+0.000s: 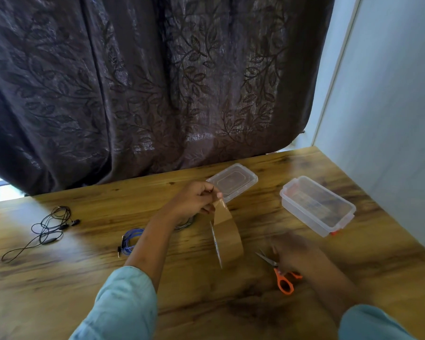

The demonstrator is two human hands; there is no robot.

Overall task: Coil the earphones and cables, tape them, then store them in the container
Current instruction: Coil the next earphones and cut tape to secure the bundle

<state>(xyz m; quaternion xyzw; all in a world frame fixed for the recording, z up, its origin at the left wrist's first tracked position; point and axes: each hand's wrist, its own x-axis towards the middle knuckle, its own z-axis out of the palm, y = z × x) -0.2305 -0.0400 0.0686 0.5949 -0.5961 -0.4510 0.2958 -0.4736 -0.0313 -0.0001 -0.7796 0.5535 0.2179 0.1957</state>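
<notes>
My left hand [196, 200] pinches the free end of a brown tape roll [227, 239], which hangs below it above the table. My right hand [292, 253] is blurred and rests on orange-handled scissors [279, 273] lying on the table; whether it grips them I cannot tell. Black earphones [48, 227] lie loose and tangled at the far left. A blue cable coil [130, 239] sits beside my left forearm. A grey coil [185, 223] is mostly hidden under my left wrist. The clear container [317, 207] stands at the right with its lid [232, 181] set apart.
The wooden table [84, 285] ends at a dark leaf-patterned curtain [145, 89] behind. A pale wall [390, 119] borders the table's right side, close to the container.
</notes>
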